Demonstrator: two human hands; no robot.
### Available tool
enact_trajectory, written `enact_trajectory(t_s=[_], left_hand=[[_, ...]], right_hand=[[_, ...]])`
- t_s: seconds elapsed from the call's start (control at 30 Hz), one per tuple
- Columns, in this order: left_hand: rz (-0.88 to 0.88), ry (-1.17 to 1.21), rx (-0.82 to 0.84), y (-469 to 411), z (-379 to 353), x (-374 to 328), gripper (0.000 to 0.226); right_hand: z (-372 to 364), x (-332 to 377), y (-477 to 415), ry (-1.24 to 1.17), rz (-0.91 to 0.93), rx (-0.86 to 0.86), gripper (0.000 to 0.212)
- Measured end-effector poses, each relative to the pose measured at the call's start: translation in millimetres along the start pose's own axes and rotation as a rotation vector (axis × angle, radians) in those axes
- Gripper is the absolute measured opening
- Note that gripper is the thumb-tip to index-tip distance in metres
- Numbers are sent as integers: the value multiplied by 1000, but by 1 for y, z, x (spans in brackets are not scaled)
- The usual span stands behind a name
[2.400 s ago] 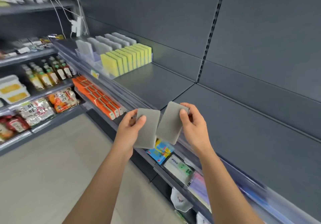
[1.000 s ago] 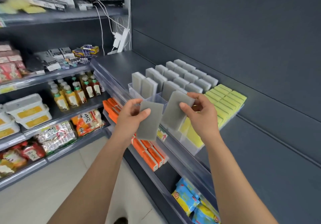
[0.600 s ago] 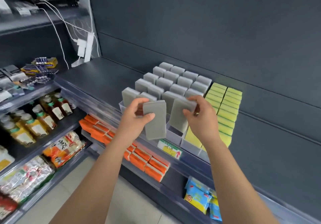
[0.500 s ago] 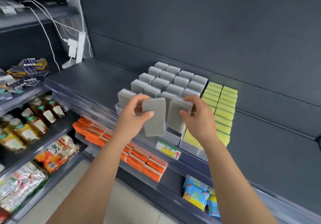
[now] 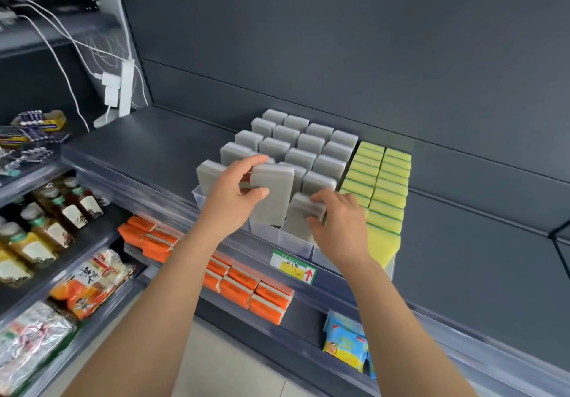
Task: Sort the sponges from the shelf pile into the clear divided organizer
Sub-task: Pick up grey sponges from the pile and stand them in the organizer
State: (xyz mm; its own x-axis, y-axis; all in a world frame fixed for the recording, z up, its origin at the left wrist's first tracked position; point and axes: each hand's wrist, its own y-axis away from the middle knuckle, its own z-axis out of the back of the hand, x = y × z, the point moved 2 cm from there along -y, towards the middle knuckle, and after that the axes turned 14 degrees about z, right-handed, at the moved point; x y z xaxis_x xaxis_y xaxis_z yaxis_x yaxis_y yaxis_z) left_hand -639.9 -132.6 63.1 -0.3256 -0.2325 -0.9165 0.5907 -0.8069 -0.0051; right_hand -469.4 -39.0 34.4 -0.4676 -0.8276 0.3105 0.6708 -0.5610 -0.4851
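Observation:
The clear divided organizer [image 5: 294, 244] stands at the front of the dark shelf, holding several upright grey sponges [image 5: 308, 143] and yellow-green sponges [image 5: 385, 180] on its right side. My left hand [image 5: 234, 199] grips one grey sponge [image 5: 271, 196], upright, its lower end just inside a front slot. My right hand [image 5: 336, 224] holds a second grey sponge [image 5: 300, 219] by its top edge, sunk deeper into the neighbouring front slot to the right.
A green-yellow price tag [image 5: 293, 265] is clipped to the shelf rail under the organizer. Orange packs [image 5: 246, 285] and blue packets [image 5: 345, 344] lie on the shelf below. Bottles [image 5: 52, 217] and snack bags fill the left-hand shelves. White cables and a power strip [image 5: 125, 88] hang at the back left.
I have moved from the bare shelf section up to the organizer with a grey sponge in each hand. Both sponges went down; the right one has entered a front slot.

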Motion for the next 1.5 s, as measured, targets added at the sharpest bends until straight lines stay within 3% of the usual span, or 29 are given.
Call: enact_trajectory(t_s=[0.27,0.67,0.83,0.93,1.5], left_hand=[[-130,-114,63,-31,-1,-4,48],[-332,-494,177,-62,-3,13,44],[-432,-689,44,-68,-7,19,44],[-418,-833,87,-71,-10,26,46],[-479,-716,130,-71,-6,36,34]], right_hand=[[-1,5,-2,53,-55,21,30],[-10,26,-2,142,-217,-73,27],[-11,30,-5,188,-202,-32,37],[-9,29,-6,179,-195,2,38],[-11,20,-7,158,-206,45,39]])
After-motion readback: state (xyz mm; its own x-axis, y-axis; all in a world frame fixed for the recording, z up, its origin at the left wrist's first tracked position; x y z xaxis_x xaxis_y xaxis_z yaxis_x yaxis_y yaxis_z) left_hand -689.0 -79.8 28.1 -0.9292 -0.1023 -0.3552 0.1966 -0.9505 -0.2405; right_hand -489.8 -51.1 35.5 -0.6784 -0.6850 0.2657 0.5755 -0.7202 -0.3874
